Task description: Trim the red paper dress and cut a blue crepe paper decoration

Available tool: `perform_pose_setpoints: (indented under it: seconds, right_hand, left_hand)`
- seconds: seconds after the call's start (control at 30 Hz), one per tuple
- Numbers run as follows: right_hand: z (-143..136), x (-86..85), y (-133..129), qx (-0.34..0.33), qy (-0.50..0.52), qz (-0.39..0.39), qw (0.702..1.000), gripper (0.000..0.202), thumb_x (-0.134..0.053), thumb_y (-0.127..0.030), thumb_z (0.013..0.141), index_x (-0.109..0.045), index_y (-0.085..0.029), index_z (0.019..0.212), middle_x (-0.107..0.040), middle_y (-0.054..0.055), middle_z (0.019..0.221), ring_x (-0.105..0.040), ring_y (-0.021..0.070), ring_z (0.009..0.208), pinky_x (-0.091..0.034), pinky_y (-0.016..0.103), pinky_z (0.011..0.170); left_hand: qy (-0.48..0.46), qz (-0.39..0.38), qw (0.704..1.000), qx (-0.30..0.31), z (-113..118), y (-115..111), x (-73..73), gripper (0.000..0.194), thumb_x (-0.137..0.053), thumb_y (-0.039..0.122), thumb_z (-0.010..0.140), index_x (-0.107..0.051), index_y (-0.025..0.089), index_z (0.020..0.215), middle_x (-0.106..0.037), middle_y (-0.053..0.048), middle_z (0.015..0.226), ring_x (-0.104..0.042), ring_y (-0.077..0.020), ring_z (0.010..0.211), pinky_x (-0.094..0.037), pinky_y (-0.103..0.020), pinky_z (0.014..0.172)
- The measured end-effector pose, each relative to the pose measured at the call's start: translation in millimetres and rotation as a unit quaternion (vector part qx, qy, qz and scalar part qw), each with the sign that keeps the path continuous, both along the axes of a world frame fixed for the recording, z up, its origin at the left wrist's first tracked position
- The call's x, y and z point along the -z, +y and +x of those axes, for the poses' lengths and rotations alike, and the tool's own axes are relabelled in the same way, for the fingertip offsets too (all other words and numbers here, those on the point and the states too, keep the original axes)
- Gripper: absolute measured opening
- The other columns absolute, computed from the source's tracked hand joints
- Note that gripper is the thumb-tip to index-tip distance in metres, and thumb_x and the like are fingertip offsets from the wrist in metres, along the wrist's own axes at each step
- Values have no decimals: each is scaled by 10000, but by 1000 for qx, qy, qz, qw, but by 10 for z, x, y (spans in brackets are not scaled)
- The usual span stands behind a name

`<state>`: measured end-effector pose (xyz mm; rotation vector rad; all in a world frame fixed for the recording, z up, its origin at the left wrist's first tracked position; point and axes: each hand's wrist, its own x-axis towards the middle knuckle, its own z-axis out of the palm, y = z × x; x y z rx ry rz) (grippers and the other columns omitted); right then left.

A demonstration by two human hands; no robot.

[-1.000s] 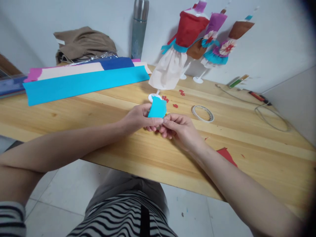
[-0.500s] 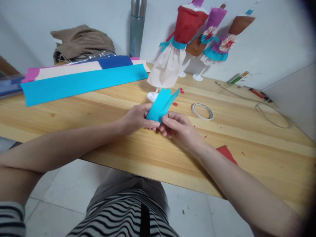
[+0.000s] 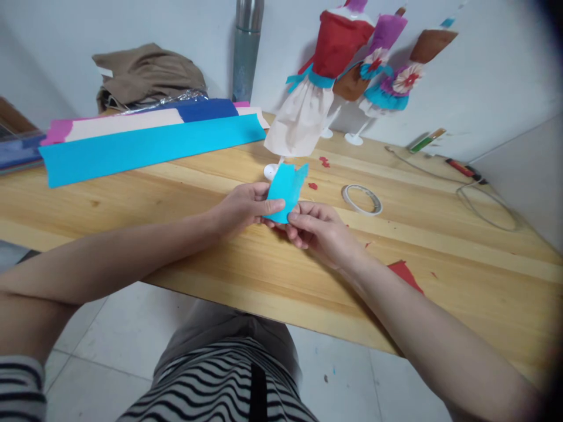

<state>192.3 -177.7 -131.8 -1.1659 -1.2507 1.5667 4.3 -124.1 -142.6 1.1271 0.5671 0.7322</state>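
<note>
Between my two hands is a small piece of blue crepe paper (image 3: 281,190), held just above the table with its rough upper edge pointing away from me. My left hand (image 3: 246,206) pinches it from the left, thumb lying across the front. At the lower right corner, my right hand (image 3: 319,228) grips the paper between thumb and fingers. A bit of red shows under the fingers; what it is I cannot make out. Right behind the paper stands a small dress form in a red top and cream skirt (image 3: 299,120), its white base partly hidden.
Long folded blue crepe paper (image 3: 153,146) lies at the left, before a brown cloth (image 3: 147,73) and a bottle (image 3: 247,53). A tape roll (image 3: 362,199), red scrap (image 3: 404,275), cable (image 3: 488,214) and cutter (image 3: 460,167) lie right. More dressed forms (image 3: 393,88) stand behind.
The blue piece has turned more upright and its right flap has come closer in. My left thumb has moved up onto its front.
</note>
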Motion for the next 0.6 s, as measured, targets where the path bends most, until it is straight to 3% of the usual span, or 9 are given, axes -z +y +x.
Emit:
perform_pose_setpoints:
  seconds: [0.1,0.2,0.3,0.4,0.5,0.6]
  right_hand:
    - [11,10,-4,-15,-26,13,999,349,-870,-448,706,-612,-220,644,-635,-14,565,-500,97,473,-293,253,446]
    - [9,19,-7,-8,-41,33,999,415,-897,-548,693,-643,-220,697,-680,4,621,-555,117,521,-317,255,456]
    - [-4,21,-11,19,-67,61,996,480,-921,-616,678,-630,-234,693,-652,-15,565,-499,111,481,-311,262,455]
    - [-14,14,-18,32,-80,73,994,498,-928,-598,694,-592,-236,636,-606,-30,505,-440,96,444,-306,265,459]
    - [-13,14,-25,10,-73,72,995,508,-924,-589,713,-581,-227,617,-604,-29,508,-446,88,446,-322,263,472]
    - [-3,42,-20,14,-43,75,996,498,-906,-609,728,-601,-224,649,-632,-27,532,-472,90,448,-313,255,466]
  left_hand:
    - [-31,-28,999,-13,5,4,22,366,-979,320,642,-752,119,848,-812,-86,841,-746,-163,725,-613,-285,744]
    - [-17,-9,1000,-18,11,-8,20,320,-958,262,650,-765,113,858,-809,-72,812,-751,-165,701,-619,-286,727]
    - [6,11,1000,-23,12,-26,4,284,-934,190,654,-775,118,877,-808,-50,807,-760,-158,722,-609,-257,715]
    - [32,2,999,-37,0,-35,-7,280,-931,233,678,-776,114,878,-804,-52,799,-741,-144,693,-583,-228,650]
    - [45,-10,998,-47,-18,-35,-9,295,-919,294,712,-770,107,886,-798,-61,793,-731,-148,674,-582,-241,634]
    - [48,-1,998,-33,-26,-39,-15,241,-889,254,730,-766,106,875,-800,-63,801,-748,-165,712,-609,-273,695]
